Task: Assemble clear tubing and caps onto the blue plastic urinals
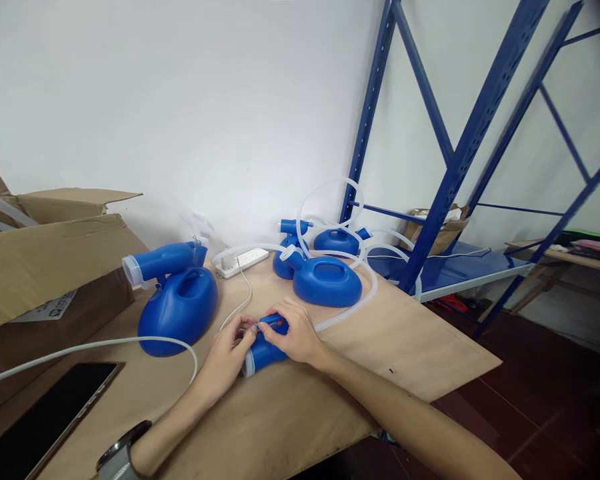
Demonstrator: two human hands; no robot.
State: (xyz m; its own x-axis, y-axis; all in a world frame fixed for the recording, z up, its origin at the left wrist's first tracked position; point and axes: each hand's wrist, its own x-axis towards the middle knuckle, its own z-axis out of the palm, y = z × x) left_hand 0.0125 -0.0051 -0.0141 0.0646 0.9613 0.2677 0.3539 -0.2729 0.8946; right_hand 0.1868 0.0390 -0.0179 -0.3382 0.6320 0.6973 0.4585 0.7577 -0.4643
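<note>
Both hands are closed on a blue plastic urinal spout with a whitish ring at its near-left end, low over the table's middle. My left hand pinches its upper left side. My right hand wraps over its right side, fingertips at a smaller blue part on top. The fingers cover the spot where they meet it. Just behind stands a blue urinal bottle with a moulded handle. A clear hose runs from beside my right hand. Farther left, another urinal bottle carries a similar spout on top.
An open cardboard box stands at the left, with a phone lying before it. A white power strip and cables are near the wall. More blue bottles sit behind. Blue metal shelving rises beyond the table's right edge.
</note>
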